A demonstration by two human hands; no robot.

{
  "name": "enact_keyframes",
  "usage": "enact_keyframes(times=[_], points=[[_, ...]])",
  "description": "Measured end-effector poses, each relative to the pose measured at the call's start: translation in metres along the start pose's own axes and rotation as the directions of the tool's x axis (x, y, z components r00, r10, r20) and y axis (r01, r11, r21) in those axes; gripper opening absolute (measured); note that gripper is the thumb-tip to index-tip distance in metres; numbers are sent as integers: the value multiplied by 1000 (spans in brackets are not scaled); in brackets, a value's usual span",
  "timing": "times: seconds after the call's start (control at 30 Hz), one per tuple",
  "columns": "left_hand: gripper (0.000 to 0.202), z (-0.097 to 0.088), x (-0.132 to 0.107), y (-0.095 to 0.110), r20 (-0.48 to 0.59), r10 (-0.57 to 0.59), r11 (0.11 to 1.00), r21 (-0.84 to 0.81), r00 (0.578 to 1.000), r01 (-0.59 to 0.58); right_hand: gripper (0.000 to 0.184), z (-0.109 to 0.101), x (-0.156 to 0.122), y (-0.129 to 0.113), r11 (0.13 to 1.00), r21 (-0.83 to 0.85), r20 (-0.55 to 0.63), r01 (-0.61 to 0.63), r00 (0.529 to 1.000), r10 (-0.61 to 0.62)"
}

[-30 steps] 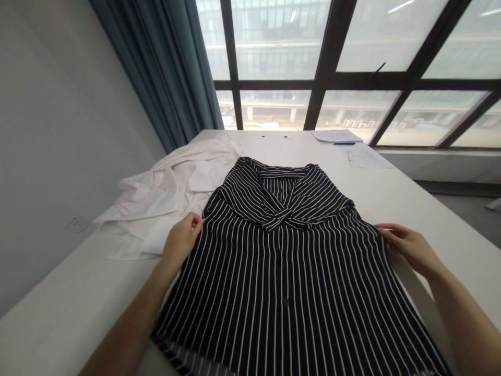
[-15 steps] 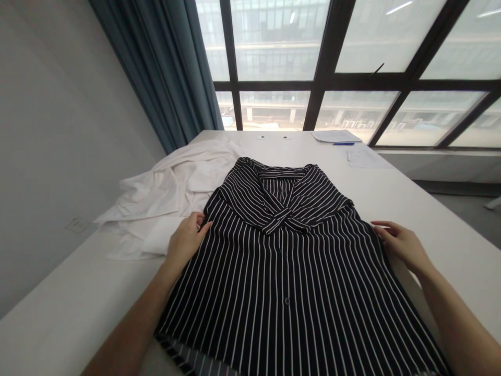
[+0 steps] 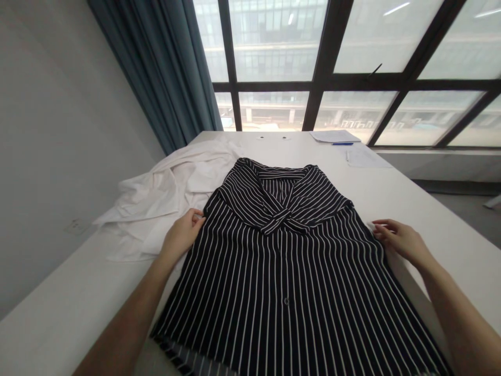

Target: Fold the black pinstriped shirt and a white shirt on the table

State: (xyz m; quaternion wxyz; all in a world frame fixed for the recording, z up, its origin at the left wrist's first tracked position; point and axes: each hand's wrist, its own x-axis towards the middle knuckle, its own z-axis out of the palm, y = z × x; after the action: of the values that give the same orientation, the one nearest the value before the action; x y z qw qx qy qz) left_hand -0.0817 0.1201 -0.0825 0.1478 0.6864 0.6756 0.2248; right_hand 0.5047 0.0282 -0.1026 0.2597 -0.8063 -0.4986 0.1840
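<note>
A black blouse [image 3: 285, 271] with white stripes lies front up on the white table, its collar away from me and a tied bow at the neck. Buttons run down its middle. My left hand [image 3: 183, 232] pinches the blouse's left side edge between thumb and fingers. At the opposite side edge is my right hand [image 3: 403, 243], its fingers bent onto the fabric and the index finger straighter than the others; its thumb is mostly hidden. Near me, the left hem corner is turned up a little, showing the inner side.
A crumpled white cloth [image 3: 156, 196] lies left of the blouse, beside the wall. Papers [image 3: 334, 136], a blue pen [image 3: 342, 143] and another white sheet [image 3: 366, 157] rest at the table's far right. Behind stand a blue curtain [image 3: 164, 68] and windows.
My left hand has shifted slightly left, its thumb drawn back to the blouse's edge. The near left hem has moved a little left. My right hand has hardly moved.
</note>
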Motion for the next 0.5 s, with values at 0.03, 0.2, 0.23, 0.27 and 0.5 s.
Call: enact_keyframes(times=[0.03,0.2,0.23,0.27,0.5], points=[[22,-1,5,4,5,-1,999,37,1000,1,44,3,5,0,1000,2,-10,-3,1000,3],[23,-2,32,27,8,-15,979,203,1000,13,39,19,33,-10,1000,25,-18,2,1000,-1],[24,-1,37,29,6,-23,979,201,1000,21,38,21,38,-12,1000,25,-17,-5,1000,5],[24,0,41,31,5,-27,982,188,1000,26,37,22,42,-14,1000,25,-15,-12,1000,12],[21,-2,50,22,4,-24,995,93,1000,23,32,25,51,-12,999,38,-6,11,1000,-11]])
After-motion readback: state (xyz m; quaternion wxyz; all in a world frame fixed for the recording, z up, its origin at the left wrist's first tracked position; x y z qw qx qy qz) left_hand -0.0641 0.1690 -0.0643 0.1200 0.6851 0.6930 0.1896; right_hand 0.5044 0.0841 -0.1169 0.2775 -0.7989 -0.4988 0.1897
